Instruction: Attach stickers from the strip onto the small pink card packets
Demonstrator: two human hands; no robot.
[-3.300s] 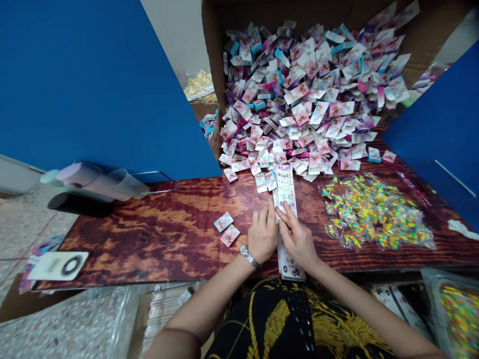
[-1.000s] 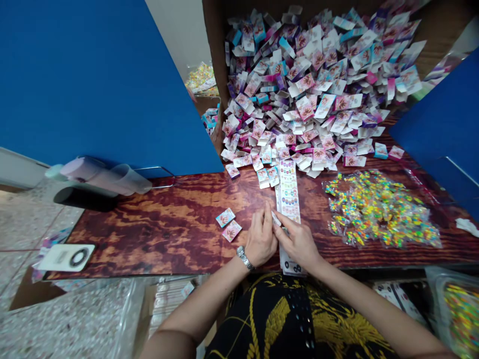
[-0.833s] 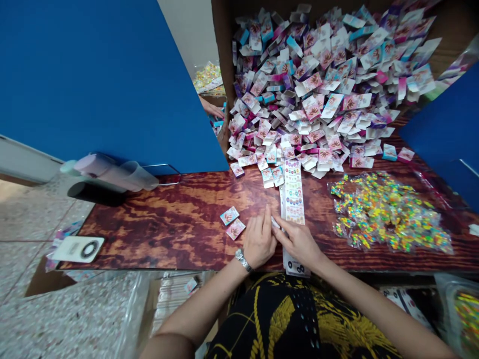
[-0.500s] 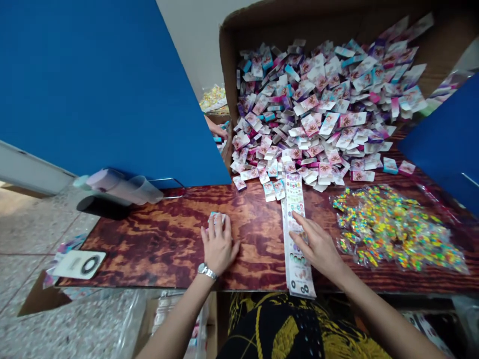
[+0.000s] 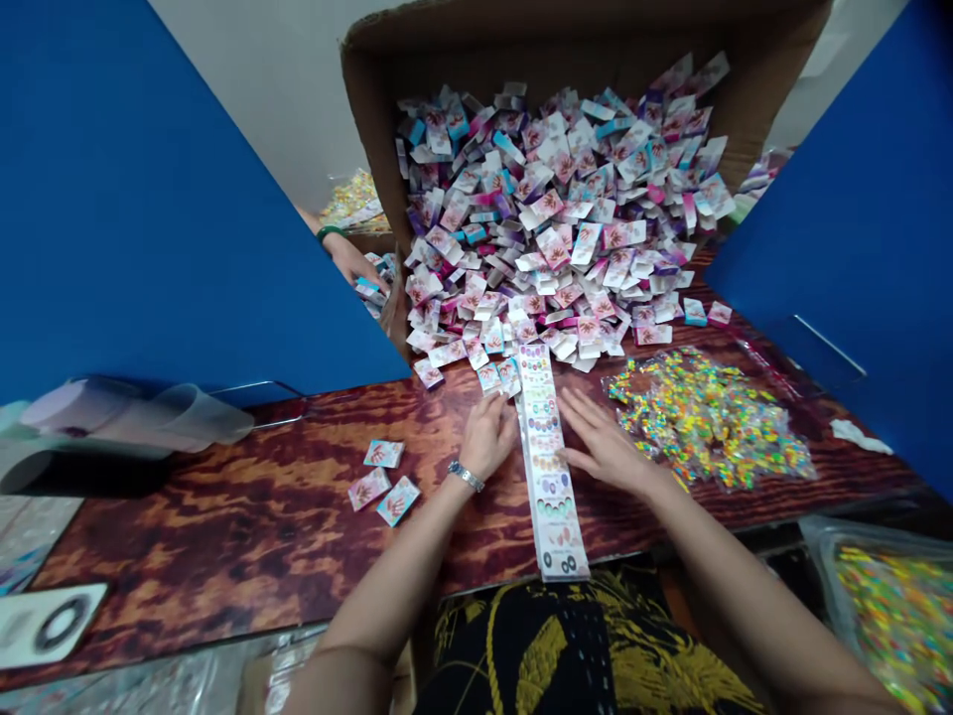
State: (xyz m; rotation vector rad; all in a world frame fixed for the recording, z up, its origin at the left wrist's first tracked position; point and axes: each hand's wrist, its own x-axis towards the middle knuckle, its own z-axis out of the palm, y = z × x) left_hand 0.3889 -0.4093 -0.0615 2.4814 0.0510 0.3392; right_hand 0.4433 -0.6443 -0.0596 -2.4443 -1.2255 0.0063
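The left hand (image 5: 489,437) and the right hand (image 5: 607,444) are held apart, on either side of printed paper strips (image 5: 552,487) laid lengthwise on the worktop (image 5: 253,536). The right fingers are extended beside the strips' edge. The left fingers are bent near two small boxes (image 5: 488,378) below the heap of boxes (image 5: 555,238); whether anything is gripped there cannot be told. Three closed boxes (image 5: 399,501) are grouped left of the left forearm; bagged coloured pieces (image 5: 711,417) are spread beyond the right hand.

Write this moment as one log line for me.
left hand: near two small boxes | right hand: beside printed paper strips | three loose boxes: on table
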